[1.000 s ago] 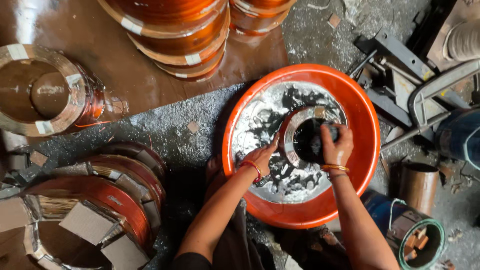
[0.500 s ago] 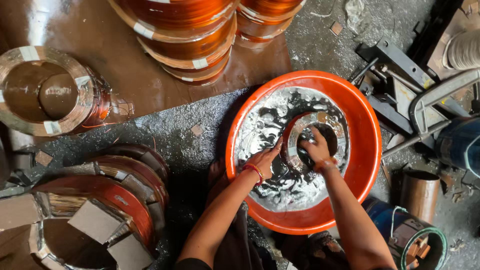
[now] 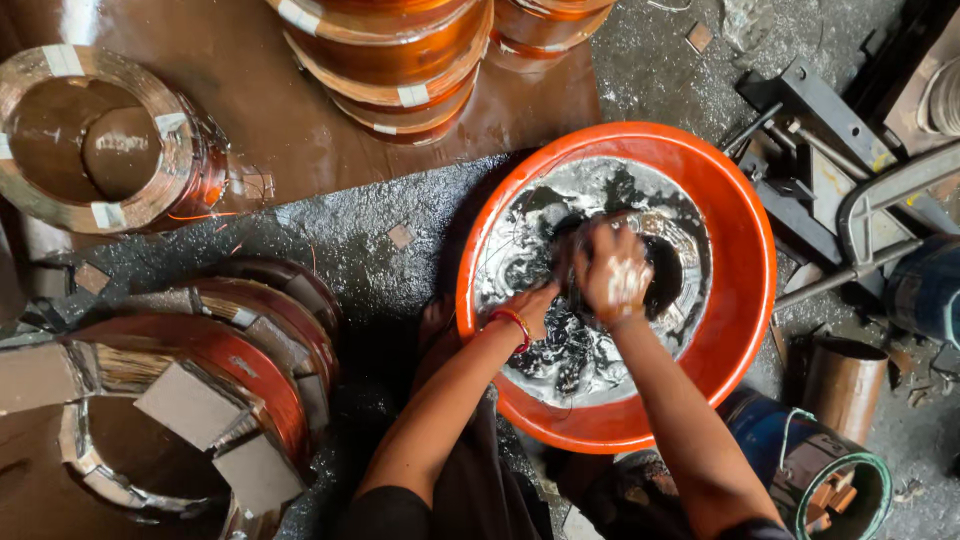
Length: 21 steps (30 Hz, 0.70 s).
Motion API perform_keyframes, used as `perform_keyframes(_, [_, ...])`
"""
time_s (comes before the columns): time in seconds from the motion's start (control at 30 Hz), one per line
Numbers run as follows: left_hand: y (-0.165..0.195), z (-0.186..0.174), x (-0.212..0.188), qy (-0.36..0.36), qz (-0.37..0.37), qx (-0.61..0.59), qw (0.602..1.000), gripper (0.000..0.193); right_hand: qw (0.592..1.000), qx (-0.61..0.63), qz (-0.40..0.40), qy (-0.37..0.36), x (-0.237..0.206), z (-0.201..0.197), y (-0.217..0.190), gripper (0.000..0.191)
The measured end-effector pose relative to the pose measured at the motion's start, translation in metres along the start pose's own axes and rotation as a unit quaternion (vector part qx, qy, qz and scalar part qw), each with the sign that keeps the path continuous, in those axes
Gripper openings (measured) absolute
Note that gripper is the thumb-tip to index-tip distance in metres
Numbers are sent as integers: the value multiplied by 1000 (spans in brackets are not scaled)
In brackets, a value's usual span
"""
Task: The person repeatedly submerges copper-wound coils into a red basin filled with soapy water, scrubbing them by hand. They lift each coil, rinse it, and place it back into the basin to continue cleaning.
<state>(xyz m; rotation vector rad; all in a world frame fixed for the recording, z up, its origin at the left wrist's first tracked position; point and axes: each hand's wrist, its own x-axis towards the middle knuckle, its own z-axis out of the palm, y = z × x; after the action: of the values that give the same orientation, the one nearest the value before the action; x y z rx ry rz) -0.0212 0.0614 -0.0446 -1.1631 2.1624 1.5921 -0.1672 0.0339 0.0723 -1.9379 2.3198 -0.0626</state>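
Under both hands sits one orange basin [image 3: 745, 300] of dark foamy liquid, left hand [image 3: 530, 305] and right hand [image 3: 612, 272] clamped on one ring-shaped coil [image 3: 672, 262], half submerged. Could slip from wet fingers, could splash over rim. Left of hands: one taped coil [image 3: 95, 150], two wrapped coils [image 3: 190, 400]; ahead: stacked coils [image 3: 400, 60], count unclear.
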Motion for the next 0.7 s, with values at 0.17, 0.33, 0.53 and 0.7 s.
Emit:
perform_keyframes(0.17, [2,-10,-4,22,27,2,999,89,996,1,-85,-24,-17,-9,10,33])
perform_keyframes(0.33, [-1,-7,7,64,13,11,998,72,979,2,-202,-36,-39,-1,11,35])
perform_keyframes(0.53, [7,-13,-7,-4,1,-24,1000,103,1000,-26,-7,5,5,8,13,24])
perform_keyframes(0.7, [7,-18,-9,20,11,9,1000,78,968,-11,-230,-100,-54,-22,25,41])
